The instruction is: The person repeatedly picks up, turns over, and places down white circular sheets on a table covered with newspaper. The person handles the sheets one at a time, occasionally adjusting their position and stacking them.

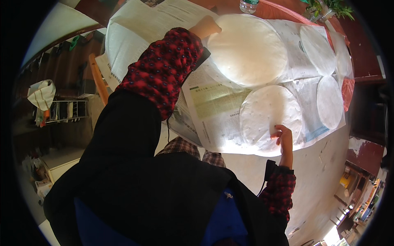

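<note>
Several thin white round sheets lie on newspaper (218, 117) spread over a table. My left hand (207, 27) reaches to the upper left edge of the largest white round sheet (249, 50); its fingertips touch or nearly touch that edge, and whether they pinch it cannot be told. Below it lies another white round sheet (264, 113) with small bumps. Over its lower right part is my right hand (282, 135), fingers apart and partly curled, holding nothing. More pale round sheets (318, 50) (330, 103) lie at the table's right side.
A plastic bottle (248, 6) stands at the far edge, with a green plant (334, 9) to its right. Red plastic sheeting (347, 95) shows under the newspaper. A wooden chair part (98, 78) stands left of the table. Shelves with goods (367, 196) are at the lower right.
</note>
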Demonstrator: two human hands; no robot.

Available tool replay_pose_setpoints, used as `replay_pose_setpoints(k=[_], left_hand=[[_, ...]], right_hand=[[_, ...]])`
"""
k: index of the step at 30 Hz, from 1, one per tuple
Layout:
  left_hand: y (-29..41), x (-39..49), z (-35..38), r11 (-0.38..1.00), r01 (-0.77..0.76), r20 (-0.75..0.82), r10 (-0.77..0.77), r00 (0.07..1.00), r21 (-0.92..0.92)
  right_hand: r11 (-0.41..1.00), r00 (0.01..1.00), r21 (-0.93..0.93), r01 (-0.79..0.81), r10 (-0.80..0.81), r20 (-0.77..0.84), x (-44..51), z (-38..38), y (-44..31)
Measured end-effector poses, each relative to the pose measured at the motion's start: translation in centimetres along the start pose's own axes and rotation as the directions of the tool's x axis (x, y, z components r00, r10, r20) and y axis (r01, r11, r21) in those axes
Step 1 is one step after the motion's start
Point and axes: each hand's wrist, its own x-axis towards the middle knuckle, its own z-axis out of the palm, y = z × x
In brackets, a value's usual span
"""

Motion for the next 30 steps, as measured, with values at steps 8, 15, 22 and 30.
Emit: replay_pose_setpoints(k=[8, 15, 22, 30], left_hand=[[-2.1, 1.8, 1.3, 0.927, 0.072, 0.027, -0.067, 0.997, -0.368], [-2.4, 3.5, 2.1, 0.898, 0.199, 0.179, -0.138, 0.974, -0.393], [-0.9, 1.5, 1.6, 0.920, -0.002, 0.168, 0.073, 0.983, -0.391], [4.1, -1.0, 0.1, 0.881, 0.039, 0.108, 0.014, 0.994, -0.471]], right_hand=[[1.000, 0.999, -0.015, 0.000, 0.001, 0.036, 0.1, -0.2, 0.6], [1.000, 0.999, -0.009, 0.003, -0.002, 0.043, -0.1, -0.2, 0.4], [0.996, 0.998, 0.070, 0.049, -0.052, 0.036, -0.1, -0.2, 1.0], [0.995, 0.993, 0.057, 0.077, -0.081, 0.084, -0.3, -0.6, 0.9]])
